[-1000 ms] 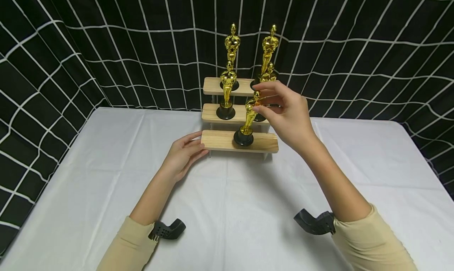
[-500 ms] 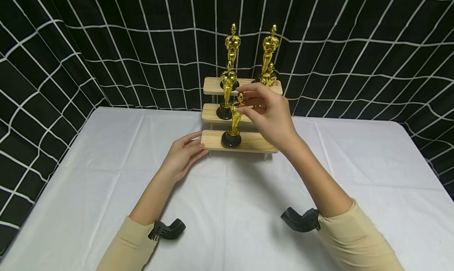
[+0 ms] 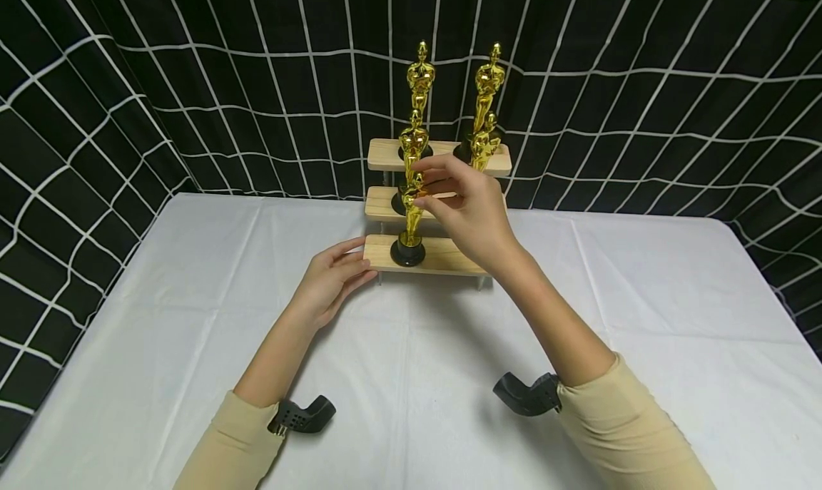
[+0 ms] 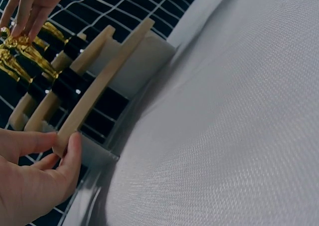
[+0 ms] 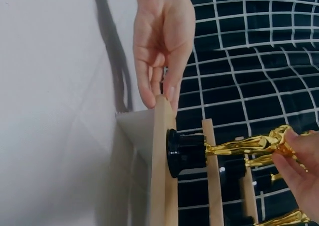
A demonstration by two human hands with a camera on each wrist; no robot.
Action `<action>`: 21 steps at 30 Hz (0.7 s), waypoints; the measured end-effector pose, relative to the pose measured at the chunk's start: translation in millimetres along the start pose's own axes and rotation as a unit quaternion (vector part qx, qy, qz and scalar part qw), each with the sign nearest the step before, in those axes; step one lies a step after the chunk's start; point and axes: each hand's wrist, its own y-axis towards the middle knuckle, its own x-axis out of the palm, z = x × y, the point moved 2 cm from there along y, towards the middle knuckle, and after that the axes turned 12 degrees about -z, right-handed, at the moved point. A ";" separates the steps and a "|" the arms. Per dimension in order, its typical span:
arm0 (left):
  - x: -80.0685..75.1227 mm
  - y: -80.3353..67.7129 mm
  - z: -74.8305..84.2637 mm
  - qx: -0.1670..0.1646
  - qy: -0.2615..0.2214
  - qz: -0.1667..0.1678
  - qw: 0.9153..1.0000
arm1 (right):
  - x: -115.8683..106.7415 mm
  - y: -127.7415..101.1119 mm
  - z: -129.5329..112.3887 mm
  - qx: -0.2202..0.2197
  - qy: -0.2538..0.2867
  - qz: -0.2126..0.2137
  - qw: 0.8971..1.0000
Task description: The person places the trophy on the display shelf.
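Observation:
A three-tier wooden stand (image 3: 443, 259) sits at the middle back of the table. My right hand (image 3: 432, 187) pinches the upper body of a gold statuette (image 3: 411, 215). Its black base (image 3: 407, 252) rests on the left part of the bottom shelf (image 5: 160, 161). The right wrist view shows that base (image 5: 184, 153) against the shelf, with my right hand's fingertips (image 5: 294, 158) on the gold figure. My left hand (image 3: 356, 262) holds the left end of the bottom shelf, thumb on top, and the left wrist view shows the left hand (image 4: 40, 171) on the board (image 4: 99, 91).
Two statuettes stand on the top shelf (image 3: 385, 155) and two on the middle shelf (image 3: 379, 203). A white cloth (image 3: 193, 297) covers the table. A black backdrop with a white grid (image 3: 193, 83) hangs close behind the stand and along both sides.
My right hand has carried the statuette leftwards along the bottom shelf, from right of centre to its left part, and it now stands straighter. The left hand has stayed put.

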 end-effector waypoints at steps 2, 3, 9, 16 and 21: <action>-0.2 -0.2 -0.1 0.000 0.000 0.000 1.000 | 1.6 0.5 0.6 0.000 -0.001 -0.001 1.000; -0.4 -0.2 -0.2 0.000 0.001 0.000 1.000 | 2.3 0.4 0.9 0.000 0.000 -0.002 1.000; -0.7 -0.3 -0.5 0.001 -0.001 -0.002 1.000 | 5.2 0.6 3.4 -0.003 0.014 0.000 1.000; -0.5 -0.5 -0.5 0.006 -0.002 -0.006 1.000 | 6.8 0.3 5.1 -0.004 0.030 0.002 1.000; -0.1 -0.4 -0.5 0.007 0.001 -0.003 1.000 | 8.1 -0.9 5.2 -0.005 0.031 0.007 0.999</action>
